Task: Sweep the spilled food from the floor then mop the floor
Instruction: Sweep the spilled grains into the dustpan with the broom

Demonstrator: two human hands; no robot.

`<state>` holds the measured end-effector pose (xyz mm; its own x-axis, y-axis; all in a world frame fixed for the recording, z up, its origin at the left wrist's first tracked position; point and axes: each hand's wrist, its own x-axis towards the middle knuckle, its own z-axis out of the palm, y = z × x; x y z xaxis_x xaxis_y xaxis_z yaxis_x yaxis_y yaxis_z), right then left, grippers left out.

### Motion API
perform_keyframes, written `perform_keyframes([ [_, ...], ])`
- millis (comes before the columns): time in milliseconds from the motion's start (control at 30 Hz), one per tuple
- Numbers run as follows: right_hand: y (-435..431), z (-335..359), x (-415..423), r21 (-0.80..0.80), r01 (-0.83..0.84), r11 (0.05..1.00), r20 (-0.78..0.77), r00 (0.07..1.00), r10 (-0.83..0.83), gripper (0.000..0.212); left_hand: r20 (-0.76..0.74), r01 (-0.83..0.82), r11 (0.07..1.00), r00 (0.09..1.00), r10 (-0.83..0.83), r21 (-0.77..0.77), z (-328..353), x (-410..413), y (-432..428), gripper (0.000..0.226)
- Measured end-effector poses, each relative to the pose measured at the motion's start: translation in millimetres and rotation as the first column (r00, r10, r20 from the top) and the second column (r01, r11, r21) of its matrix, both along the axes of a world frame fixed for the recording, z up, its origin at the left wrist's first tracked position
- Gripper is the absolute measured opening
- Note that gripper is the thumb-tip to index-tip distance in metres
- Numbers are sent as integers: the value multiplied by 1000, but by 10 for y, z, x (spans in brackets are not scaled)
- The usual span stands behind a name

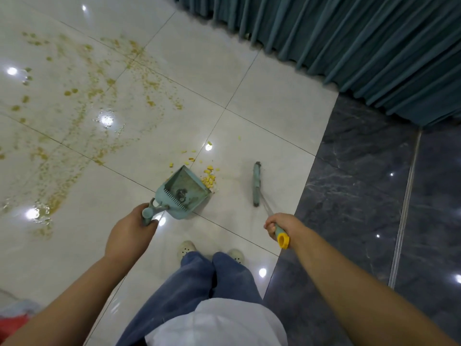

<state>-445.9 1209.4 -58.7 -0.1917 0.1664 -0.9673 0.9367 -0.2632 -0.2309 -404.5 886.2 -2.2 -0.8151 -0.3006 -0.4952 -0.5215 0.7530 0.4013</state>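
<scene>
My left hand (131,229) grips the handle of a teal dustpan (183,192) that stands tilted on the white tile floor (197,71), its mouth facing right. A small heap of yellow food bits (209,179) lies at the pan's right edge, with a few more scattered just beyond. My right hand (278,224) grips the yellow-tipped green handle of a broom, whose teal head (257,184) rests on the floor to the right of the heap, a short gap away. Wet yellowish smears (82,108) spread across the tiles at the left.
A dark marble floor strip (361,196) runs along the right side. Teal curtains (349,41) hang at the top right. My feet in white shoes (187,248) stand just behind the dustpan. Something red (12,323) lies at the bottom left corner.
</scene>
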Motion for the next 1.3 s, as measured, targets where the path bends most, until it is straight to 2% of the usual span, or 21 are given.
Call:
perform_keyframes([
  [167, -266, -130, -326, 43, -32, 999, -16, 999, 32, 14, 11, -46, 999, 999, 46, 17, -53, 23, -331, 38],
  [433, -1290, -239, -406, -76, -164, 984, 36, 985, 167, 8, 28, -150, 988, 988, 149, 45, -89, 129, -752, 35],
  [633, -1650, -160, -501, -149, -223, 963, 16, 974, 227, 15, 25, -189, 981, 982, 189, 35, -58, 110, -832, 28],
  [800, -1444, -31, -571, -132, -278, 952, 11, 960, 281, 15, 25, -236, 972, 972, 235, 17, -15, -41, -825, 29],
  [1100, -668, -23, -1367, 60, -262, 963, -32, 964, 264, 5, 16, -255, 967, 967, 255, 6, 52, -620, -479, 36],
  [1300, -129, -90, -2324, 185, -221, 958, -75, 968, 238, 37, 29, -302, 953, 953, 302, -11, 114, -1134, -147, 39],
])
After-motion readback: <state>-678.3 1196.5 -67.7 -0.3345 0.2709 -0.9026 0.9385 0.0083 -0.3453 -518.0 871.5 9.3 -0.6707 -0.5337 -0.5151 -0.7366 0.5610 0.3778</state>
